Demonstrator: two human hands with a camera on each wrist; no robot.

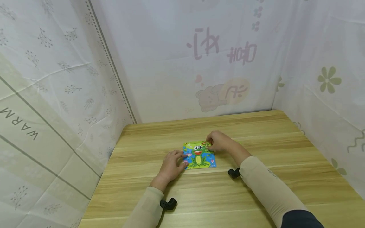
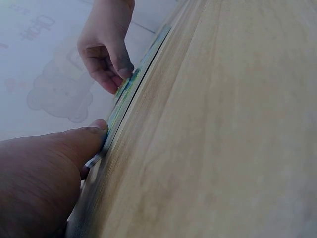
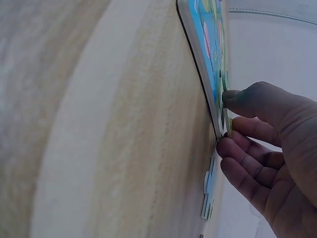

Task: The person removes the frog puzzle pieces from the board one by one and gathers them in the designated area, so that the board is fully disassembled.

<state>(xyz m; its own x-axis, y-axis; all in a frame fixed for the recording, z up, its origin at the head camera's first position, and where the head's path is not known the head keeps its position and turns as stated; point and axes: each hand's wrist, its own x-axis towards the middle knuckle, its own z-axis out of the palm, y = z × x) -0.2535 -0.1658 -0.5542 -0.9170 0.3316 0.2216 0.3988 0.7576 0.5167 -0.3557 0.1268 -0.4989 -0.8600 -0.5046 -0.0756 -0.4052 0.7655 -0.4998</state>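
Observation:
A square frog jigsaw puzzle [image 1: 198, 160] in blue and green lies flat on the wooden table. At its upper right corner, my right hand [image 1: 219, 141] pinches a thin puzzle piece [image 3: 227, 121] between thumb and fingers, tilted up against the board. My left hand [image 1: 172, 164] rests at the left edge, fingertips over the picture and thumb near the lower left corner. From the left wrist, the thumb [image 2: 94, 134] shows along the edge of the board, the other fingers mostly hidden. A loose flat piece [image 3: 208, 191] lies past the board's corner in the right wrist view.
The wooden table [image 1: 137, 152] reaches back to a printed white curtain [image 1: 171, 63], with more curtain at both sides. A black wrist camera [image 1: 168, 204] sits on the left sleeve, and another black camera [image 1: 234, 173] on the right.

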